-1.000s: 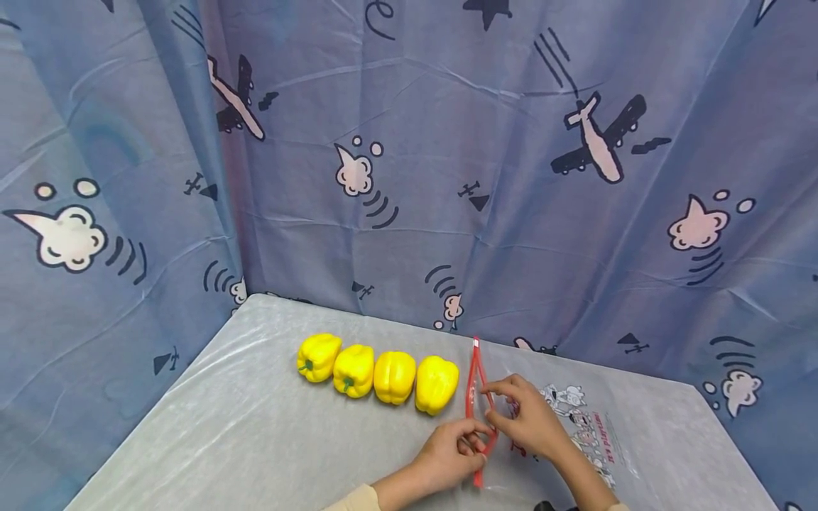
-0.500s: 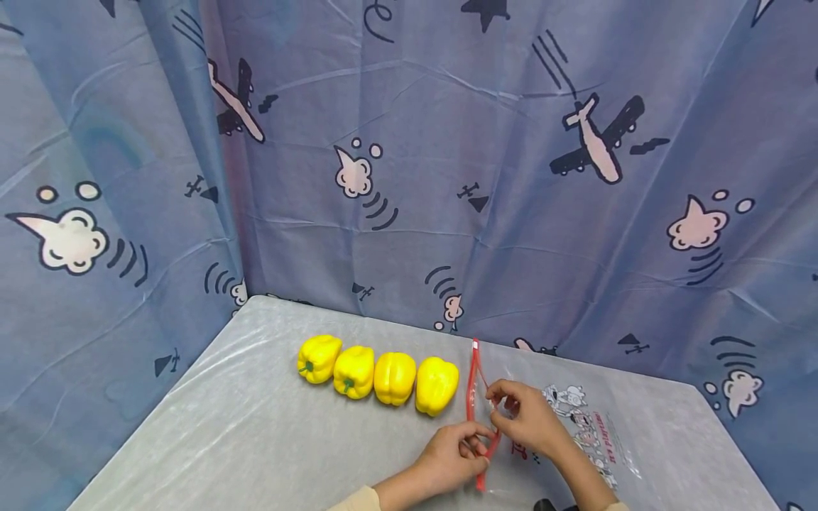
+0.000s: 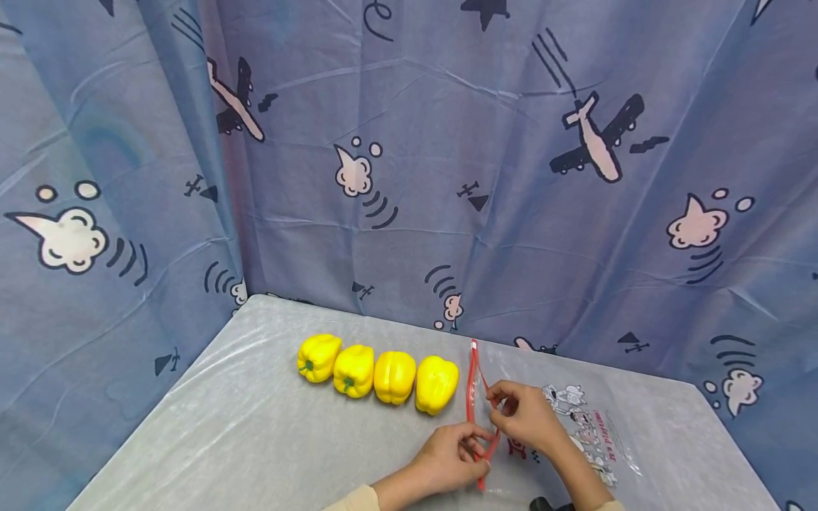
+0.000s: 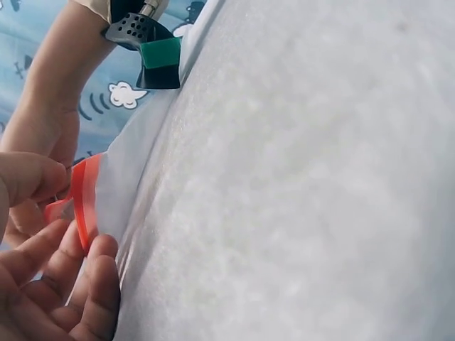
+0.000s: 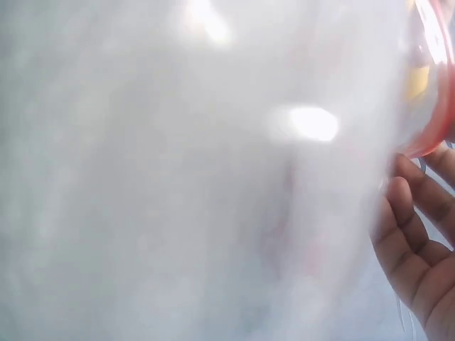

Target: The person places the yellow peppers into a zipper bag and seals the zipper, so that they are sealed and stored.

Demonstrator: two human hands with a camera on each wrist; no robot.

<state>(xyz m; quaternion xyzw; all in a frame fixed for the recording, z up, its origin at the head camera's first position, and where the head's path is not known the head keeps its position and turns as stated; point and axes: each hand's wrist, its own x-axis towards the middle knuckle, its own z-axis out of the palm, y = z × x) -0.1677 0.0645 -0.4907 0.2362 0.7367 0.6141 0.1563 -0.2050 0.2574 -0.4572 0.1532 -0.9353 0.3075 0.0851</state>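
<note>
We see four peppers in plain bright yellow, two showing green stems. The bag is clear, edged with red strips that carry a white tab at the far end, and printed with white, dark-outlined cartoon figures and red lettering. Our surface is pale grey, faintly mottled. Behind it we find a blue-violet curtain patterned with black-and-pinkish aeroplanes, pale puffs outlined in black, dark curved lines and a star. The sleeves are cream; the wrist fitting is black with a green patch.
</note>
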